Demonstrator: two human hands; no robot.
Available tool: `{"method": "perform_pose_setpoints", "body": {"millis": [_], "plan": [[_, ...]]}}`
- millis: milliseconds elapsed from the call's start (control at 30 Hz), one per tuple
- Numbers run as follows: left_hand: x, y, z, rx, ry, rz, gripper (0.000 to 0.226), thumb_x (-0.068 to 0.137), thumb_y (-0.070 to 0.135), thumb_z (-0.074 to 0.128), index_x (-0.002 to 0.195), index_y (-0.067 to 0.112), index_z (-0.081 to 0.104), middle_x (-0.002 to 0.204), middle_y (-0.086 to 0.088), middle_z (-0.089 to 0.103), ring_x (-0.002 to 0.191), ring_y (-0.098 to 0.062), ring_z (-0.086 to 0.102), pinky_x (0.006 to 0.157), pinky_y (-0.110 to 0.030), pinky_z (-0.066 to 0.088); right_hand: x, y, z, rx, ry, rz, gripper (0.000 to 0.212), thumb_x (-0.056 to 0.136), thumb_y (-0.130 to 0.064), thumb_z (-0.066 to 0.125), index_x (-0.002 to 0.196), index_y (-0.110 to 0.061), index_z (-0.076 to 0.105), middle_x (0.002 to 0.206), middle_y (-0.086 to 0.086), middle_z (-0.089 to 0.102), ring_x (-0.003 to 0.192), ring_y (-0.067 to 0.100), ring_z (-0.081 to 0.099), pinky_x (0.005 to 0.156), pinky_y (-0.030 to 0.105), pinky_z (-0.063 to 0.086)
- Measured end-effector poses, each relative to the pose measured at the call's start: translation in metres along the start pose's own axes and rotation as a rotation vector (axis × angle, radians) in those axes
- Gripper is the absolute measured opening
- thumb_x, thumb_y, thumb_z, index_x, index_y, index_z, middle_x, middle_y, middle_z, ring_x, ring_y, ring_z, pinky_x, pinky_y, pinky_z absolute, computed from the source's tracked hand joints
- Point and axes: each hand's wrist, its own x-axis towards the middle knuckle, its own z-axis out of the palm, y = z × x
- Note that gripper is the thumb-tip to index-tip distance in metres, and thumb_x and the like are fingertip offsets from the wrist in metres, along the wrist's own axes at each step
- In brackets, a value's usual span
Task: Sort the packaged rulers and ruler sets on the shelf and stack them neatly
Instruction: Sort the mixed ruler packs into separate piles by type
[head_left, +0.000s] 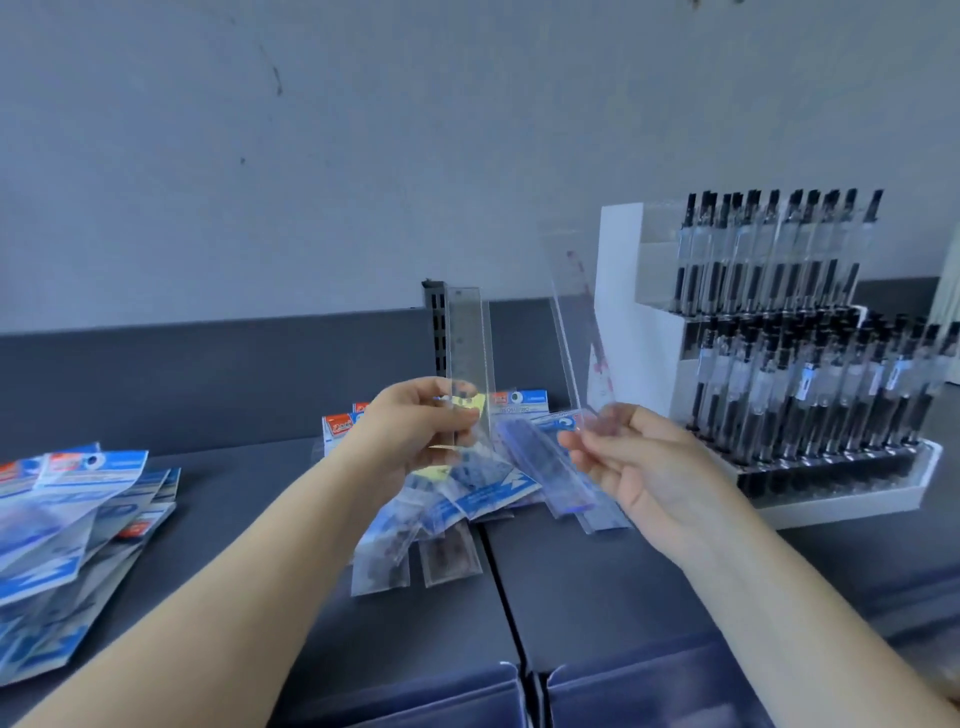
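My left hand (415, 426) grips a clear packaged ruler (470, 353) near its lower end and holds it upright above the shelf. My right hand (628, 462) pinches the bottom of a second clear packaged ruler (576, 322), which stands tilted a little to the left. Between and below my hands lies a loose heap of packaged rulers and ruler sets (467, 499) with blue and white cards. One blue ruler (545, 467) lies on top of it. A stack of blue ruler sets (78, 525) lies at the left of the shelf (249, 519).
A white tiered display rack (649, 332) full of black pens stands at the right, close to my right hand. A slotted metal upright (436, 327) rises at the back panel behind the heap. A seam between shelf boards runs toward me below the heap.
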Motion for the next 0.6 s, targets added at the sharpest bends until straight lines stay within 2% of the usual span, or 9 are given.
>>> {"method": "perform_pose_setpoints", "body": {"millis": [100,167,267,467,600], "plan": [[-0.015,0.01,-0.002,-0.042,0.001,0.049,0.02,0.084,-0.005,0.063,0.084,0.016,0.065,0.065,0.001,0.062,0.05,-0.008,0.062,0.048,-0.018,0.052,-0.006,0.004,0.02,0.02,-0.05,0.016,0.025,0.087,0.015,0.046,0.092,-0.006,0.06,0.075,0.007,0.06,0.064,0.014,0.071,0.054,0.018,0.054],[-0.03,0.017,-0.008,-0.076,0.001,0.081,0.021,0.084,-0.005,0.063,0.086,0.016,0.065,0.068,-0.001,0.063,0.051,-0.008,0.063,0.049,-0.018,0.052,-0.011,0.008,0.035,0.044,-0.058,0.043,0.022,0.089,0.009,0.048,0.088,-0.007,0.062,0.067,0.005,0.066,0.063,0.015,0.071,0.052,0.019,0.054],[-0.057,0.021,-0.03,-0.037,0.03,0.129,0.022,0.083,-0.005,0.064,0.084,0.016,0.066,0.066,0.0,0.064,0.053,-0.009,0.063,0.051,-0.021,0.054,-0.019,0.013,0.06,-0.026,-0.071,0.022,0.017,0.088,0.003,0.053,0.084,-0.009,0.064,0.066,0.002,0.07,0.061,0.012,0.069,0.05,0.018,0.053],[-0.124,0.024,-0.113,-0.046,0.182,0.159,0.021,0.084,-0.009,0.06,0.089,0.011,0.066,0.069,-0.002,0.066,0.053,-0.009,0.064,0.047,-0.022,0.052,-0.037,0.039,0.139,-0.13,-0.237,0.018,0.024,0.09,0.003,0.049,0.077,-0.01,0.066,0.062,-0.001,0.069,0.053,0.009,0.064,0.052,0.017,0.051],[-0.178,0.022,-0.188,-0.035,0.301,0.139,0.02,0.085,-0.007,0.06,0.087,0.012,0.066,0.069,-0.003,0.066,0.06,-0.015,0.066,0.058,-0.031,0.059,-0.064,0.074,0.215,-0.235,-0.397,0.026,0.026,0.091,0.001,0.05,0.079,-0.012,0.068,0.067,0.001,0.066,0.058,0.009,0.064,0.058,0.018,0.052]]}}
